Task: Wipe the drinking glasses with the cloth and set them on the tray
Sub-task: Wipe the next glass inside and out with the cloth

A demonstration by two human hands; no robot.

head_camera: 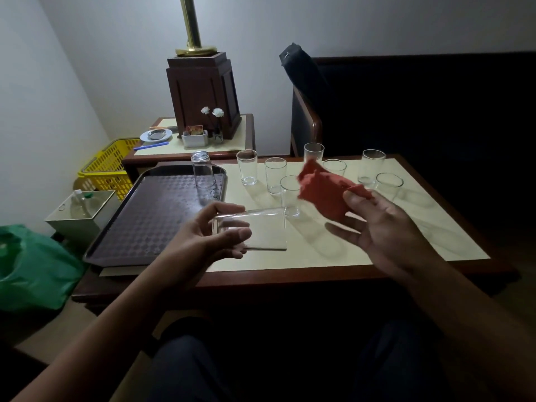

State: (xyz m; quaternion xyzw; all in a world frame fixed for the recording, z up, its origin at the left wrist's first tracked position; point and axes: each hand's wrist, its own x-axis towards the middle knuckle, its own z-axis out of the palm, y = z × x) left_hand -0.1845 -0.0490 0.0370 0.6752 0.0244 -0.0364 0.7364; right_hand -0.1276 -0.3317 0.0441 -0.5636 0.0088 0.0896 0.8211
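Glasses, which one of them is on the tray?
The glass at the far right corner of the tray. The rest stand on the cream table, except the held glass, sideways in the left hand.

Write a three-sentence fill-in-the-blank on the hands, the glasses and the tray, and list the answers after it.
1. The left hand holds a glass lying on its ____.
2. The right hand pinches the red ____.
3. The tray bears just ____ upside-down glass.
Missing words: side; cloth; one.
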